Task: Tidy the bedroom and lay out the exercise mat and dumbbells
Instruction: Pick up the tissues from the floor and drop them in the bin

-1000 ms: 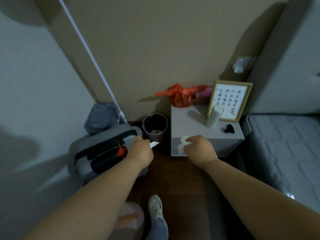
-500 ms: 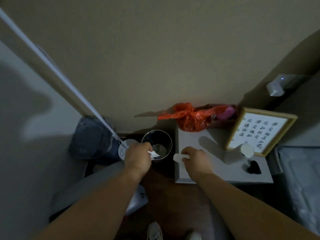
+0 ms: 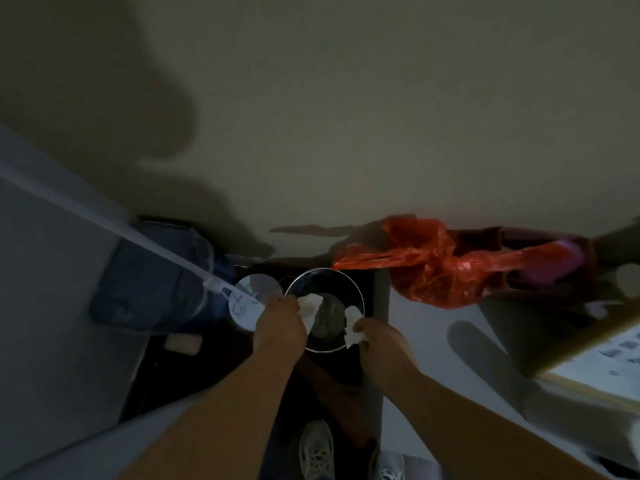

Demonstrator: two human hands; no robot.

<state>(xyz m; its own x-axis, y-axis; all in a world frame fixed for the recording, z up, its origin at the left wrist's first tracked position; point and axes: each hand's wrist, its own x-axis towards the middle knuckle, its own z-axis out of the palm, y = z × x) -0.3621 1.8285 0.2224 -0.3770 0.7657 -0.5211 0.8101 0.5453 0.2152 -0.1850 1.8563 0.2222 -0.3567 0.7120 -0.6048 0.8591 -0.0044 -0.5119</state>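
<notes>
Two crumpled white paper scraps hang right over the round, metal-rimmed dark waste bin (image 3: 323, 310) on the floor. The left hand (image 3: 280, 323) pinches one white scrap (image 3: 309, 304) above the bin's left rim; the right hand (image 3: 379, 336) grasps the other white scrap (image 3: 353, 327) over the right rim. Just right of the bin stands a pale grey bedside cabinet (image 3: 436, 368), a crinkled red plastic bag (image 3: 429, 265) on top. A dark blue backpack (image 3: 152, 285) slumps to the left. Below, grey sneakers (image 3: 317, 452) show on the dark floor.
</notes>
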